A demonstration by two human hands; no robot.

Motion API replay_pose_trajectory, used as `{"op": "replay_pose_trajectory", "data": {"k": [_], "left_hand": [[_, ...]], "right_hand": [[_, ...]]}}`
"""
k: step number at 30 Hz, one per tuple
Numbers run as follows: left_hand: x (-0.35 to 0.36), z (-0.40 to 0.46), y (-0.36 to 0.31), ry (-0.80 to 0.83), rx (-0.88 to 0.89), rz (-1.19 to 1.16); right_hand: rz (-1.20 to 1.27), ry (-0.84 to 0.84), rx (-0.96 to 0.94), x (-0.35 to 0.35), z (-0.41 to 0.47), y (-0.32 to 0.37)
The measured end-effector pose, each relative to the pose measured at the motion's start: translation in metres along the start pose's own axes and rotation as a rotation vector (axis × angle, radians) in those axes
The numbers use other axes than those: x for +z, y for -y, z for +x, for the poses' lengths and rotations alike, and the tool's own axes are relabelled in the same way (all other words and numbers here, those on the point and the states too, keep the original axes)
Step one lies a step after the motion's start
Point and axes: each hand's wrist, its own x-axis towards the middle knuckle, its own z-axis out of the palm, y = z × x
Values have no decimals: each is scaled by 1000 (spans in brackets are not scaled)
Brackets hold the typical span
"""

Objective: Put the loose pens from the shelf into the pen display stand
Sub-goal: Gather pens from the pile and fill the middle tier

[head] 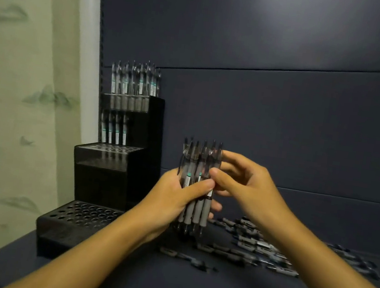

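Your left hand is wrapped around a bundle of pens, thumb across the front and fingers curled behind, holding them upright with the tips pointing down and the clip ends up. Your right hand meets the bundle at its right side, thumb and curled fingers pinching one of the pens near mid-barrel, just above your left thumb. The bundle hangs above the dark blue shelf, between the black tiered pen display stand on the left and the pile of loose pens lying scattered on the shelf to the right. The stand's top tier is packed with upright pens, the middle tier holds a short row at its back, and the bottom tier shows open holes.
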Motion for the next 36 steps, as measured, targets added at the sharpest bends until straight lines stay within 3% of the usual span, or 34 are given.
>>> {"op": "replay_pose_trajectory", "data": {"k": [8,15,24,30,36], "left_hand": [[-95,10,-32,-114,142,-30],[-191,16,-37,-89,161,-93],[-249,26,-31,-136,205,-152],[-260,27,-28,-170,153,-151],[-280,28,-27,-165,90,-166]], "right_hand": [[-72,-58,-30,80,69,40],[-22,-67,50,161,114,45],[-303,-109,-70,208,145,54],[-259,-172,-33,213,153,51],[-4,-305,-58,197,167,64]]}}
